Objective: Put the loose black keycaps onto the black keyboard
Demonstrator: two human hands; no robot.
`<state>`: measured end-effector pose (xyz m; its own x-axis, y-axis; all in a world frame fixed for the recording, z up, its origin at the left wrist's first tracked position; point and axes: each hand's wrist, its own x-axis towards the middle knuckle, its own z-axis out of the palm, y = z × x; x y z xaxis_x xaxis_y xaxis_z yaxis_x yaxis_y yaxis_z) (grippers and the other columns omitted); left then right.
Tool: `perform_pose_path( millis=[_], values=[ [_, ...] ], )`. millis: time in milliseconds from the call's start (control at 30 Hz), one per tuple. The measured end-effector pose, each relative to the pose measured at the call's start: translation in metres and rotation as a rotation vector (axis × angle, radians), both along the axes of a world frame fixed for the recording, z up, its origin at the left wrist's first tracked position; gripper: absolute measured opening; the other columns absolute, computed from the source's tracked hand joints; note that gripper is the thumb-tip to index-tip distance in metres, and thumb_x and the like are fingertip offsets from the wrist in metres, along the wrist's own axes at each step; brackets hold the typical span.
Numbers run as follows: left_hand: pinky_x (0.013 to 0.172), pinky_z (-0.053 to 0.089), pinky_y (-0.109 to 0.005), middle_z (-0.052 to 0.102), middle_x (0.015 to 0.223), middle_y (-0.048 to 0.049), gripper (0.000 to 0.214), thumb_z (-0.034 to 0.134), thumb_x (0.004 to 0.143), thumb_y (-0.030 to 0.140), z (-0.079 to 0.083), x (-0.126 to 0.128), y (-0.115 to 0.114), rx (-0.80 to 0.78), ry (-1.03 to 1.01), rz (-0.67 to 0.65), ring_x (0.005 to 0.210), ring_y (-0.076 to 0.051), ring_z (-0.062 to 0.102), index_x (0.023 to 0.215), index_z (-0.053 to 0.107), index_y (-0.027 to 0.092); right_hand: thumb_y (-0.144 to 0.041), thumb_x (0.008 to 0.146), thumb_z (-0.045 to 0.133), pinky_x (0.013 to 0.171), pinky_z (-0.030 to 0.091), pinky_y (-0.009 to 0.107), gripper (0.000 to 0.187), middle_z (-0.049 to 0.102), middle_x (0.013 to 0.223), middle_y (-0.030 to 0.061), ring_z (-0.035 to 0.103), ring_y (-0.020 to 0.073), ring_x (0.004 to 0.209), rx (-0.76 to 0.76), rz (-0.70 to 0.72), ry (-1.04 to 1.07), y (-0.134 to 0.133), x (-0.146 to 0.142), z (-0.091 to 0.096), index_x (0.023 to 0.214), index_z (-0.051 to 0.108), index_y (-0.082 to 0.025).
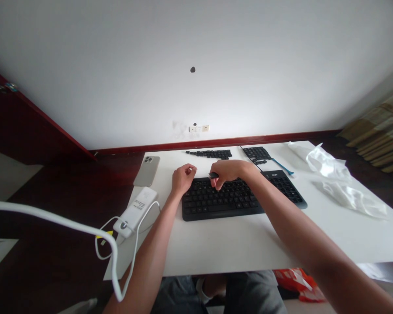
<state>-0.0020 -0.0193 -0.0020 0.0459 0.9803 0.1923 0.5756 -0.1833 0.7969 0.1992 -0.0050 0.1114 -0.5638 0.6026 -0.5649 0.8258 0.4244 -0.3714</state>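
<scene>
A black keyboard lies across the middle of the white table. Over its upper rows is my right hand, fingers curled round a small dark tool with a light tip pointing left; its exact kind is too small to tell. By the keyboard's upper left corner, my left hand rests with thumb and finger pinched together; whatever is between them cannot be made out. Behind the keyboard, loose black keycaps form a row. More keycaps sit in a block to the right, beside a blue stick-like tool.
At the left of the table are a phone and a white power strip with a looping white cable. Crumpled clear plastic bags lie on the right. A wall with sockets stands behind the table.
</scene>
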Motion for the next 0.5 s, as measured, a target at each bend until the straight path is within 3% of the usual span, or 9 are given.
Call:
perform_pose_path(
  millis=[500],
  values=[
    [0.064, 0.036, -0.026, 0.064, 0.067, 0.0001, 0.027, 0.057, 0.091, 0.039, 0.002, 0.001, 0.0, -0.014, 0.015, 0.001, 0.063, -0.014, 0.053, 0.085, 0.076, 0.021, -0.025, 0.068, 0.087, 0.065, 0.043, 0.028, 0.016, 0.077, 0.079, 0.0006, 0.07, 0.0205, 0.075, 0.058, 0.01, -0.031, -0.004, -0.013, -0.008, 0.082, 0.081, -0.022]
  ],
)
